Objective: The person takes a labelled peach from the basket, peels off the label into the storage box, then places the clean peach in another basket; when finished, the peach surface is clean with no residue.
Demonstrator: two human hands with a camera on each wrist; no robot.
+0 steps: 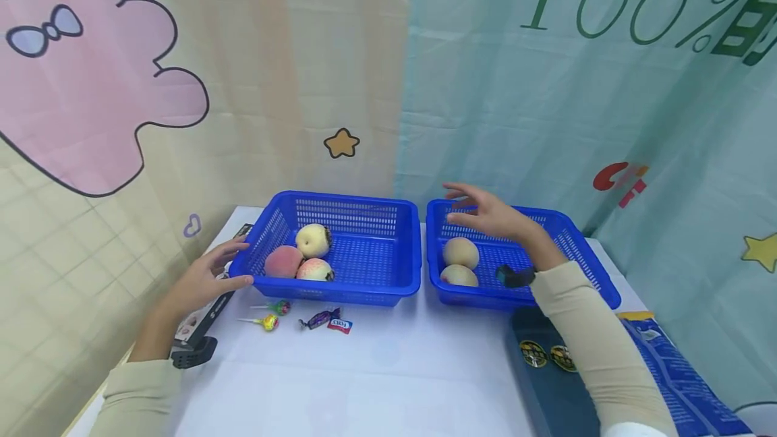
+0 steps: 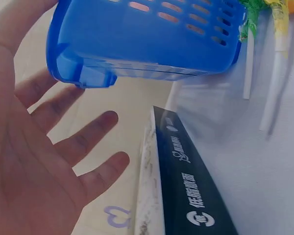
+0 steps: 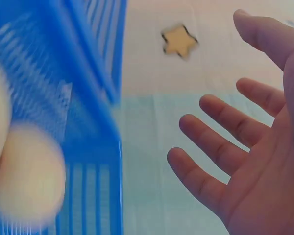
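Note:
My left hand is at the left end of a blue plastic basket, its fingers spread and its thumb right at the rim. In the left wrist view the palm faces the basket corner. Three peaches, one reddish, one pale and one pink-and-cream, lie in that basket's left part. Over the second blue basket hovers my right hand, holding nothing, fingers apart in the right wrist view. Two pale peaches lie below it, in the basket's left side.
Before the left basket lie two lollipops, a purple-wrapped candy and a small red packet. A long black-and-white box is at the left edge. Under the right forearm is a dark box, beside a blue bag. Curtains hang behind.

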